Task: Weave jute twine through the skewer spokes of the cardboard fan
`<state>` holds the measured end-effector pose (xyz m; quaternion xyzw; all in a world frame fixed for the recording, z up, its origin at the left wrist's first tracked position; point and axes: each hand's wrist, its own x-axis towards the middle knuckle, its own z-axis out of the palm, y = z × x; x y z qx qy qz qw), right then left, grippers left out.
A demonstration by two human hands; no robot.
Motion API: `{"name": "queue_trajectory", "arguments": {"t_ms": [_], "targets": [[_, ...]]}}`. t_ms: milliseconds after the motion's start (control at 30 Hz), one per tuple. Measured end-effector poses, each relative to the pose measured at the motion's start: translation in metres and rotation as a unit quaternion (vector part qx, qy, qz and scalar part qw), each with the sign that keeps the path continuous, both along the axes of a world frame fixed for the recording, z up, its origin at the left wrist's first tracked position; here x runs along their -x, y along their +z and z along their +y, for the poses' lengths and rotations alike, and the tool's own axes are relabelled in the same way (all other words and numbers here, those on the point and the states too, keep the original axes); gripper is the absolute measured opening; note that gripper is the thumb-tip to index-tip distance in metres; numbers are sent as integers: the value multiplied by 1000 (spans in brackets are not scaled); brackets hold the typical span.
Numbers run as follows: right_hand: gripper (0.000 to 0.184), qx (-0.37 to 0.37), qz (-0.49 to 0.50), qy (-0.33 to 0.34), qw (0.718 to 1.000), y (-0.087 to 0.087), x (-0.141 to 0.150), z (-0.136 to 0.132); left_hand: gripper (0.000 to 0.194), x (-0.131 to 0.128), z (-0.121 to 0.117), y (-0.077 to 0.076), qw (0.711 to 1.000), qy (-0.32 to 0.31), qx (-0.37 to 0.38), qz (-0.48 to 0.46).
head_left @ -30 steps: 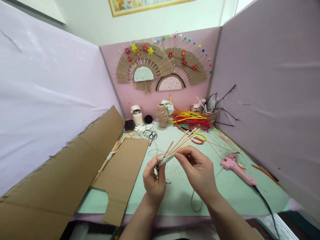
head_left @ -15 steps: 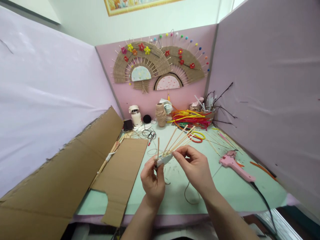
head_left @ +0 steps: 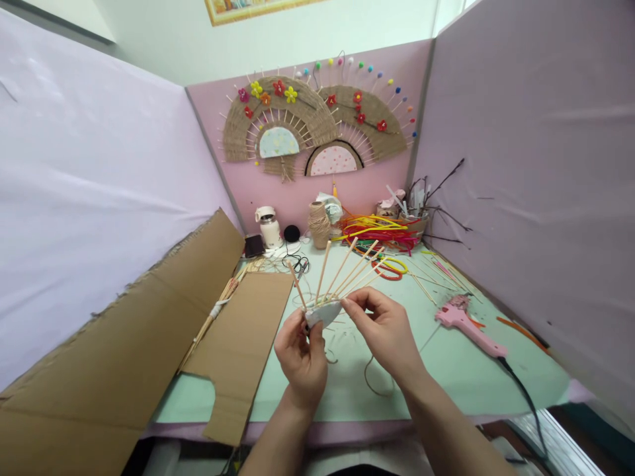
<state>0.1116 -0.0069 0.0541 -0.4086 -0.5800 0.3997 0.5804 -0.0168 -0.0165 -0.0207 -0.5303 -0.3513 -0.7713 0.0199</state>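
Note:
In the head view, my left hand (head_left: 301, 354) grips a small fan frame by its pale, half-round base (head_left: 323, 312). Several thin wooden sticks (head_left: 338, 268) spread upward from the base's curved edge. My right hand (head_left: 384, 327) is closed in a pinch at the base's right end, on twine that runs along the roots of the sticks. A loop of twine (head_left: 368, 383) hangs below the right hand over the table. The inner side of the base and most of my left fingers are hidden.
A pink glue gun (head_left: 471, 334) with a black cable lies right. Scissors (head_left: 389, 268), pipe cleaners (head_left: 380, 233) and a twine spool (head_left: 319, 225) are farther back. Cardboard (head_left: 243, 330) and a stick bundle (head_left: 213, 314) lie left. Two finished fans (head_left: 282, 92) hang on the back panel.
The fan frame has turned so its sticks show more widely spread and lean farther left. Both hands keep their hold, with the left hand shifted slightly leftward.

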Motion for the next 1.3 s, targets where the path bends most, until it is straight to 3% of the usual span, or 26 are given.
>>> {"name": "queue_trajectory", "arguments": {"t_ms": [200, 333, 433, 533, 600, 700, 900, 1033, 1300], "targets": [[26, 6, -11, 15, 1000, -4, -2, 1, 36, -6, -2, 7, 998, 35, 20, -38], [22, -18, -83, 11, 996, -9, -12, 7, 37, -8, -3, 12, 997, 36, 37, -61], [15, -111, -146, -94, 979, -10, -20, 7, 37, -9, -2, 13, 996, 27, 45, -67], [13, -259, -159, -197, 932, -5, -21, -5, 38, -10, -2, 9, 998, 18, 31, -59], [23, -349, -177, -178, 903, 0, -19, -17, 39, -10, -1, 4, 999, 9, 12, -42], [32, -413, -216, -123, 876, 5, -12, -33, 40, -8, 0, -3, 1000, -18, -2, 1], [34, -418, -243, -125, 867, 4, -4, -39, 42, -4, -2, -6, 998, -53, -16, 30], [34, -412, -251, -122, 867, 1, -3, -37, 32, -2, -4, -4, 997, -70, 16, 33], [29, -411, -253, -128, 867, 1, -1, -37, 30, -1, -4, -8, 997, -65, 36, 33]]}}
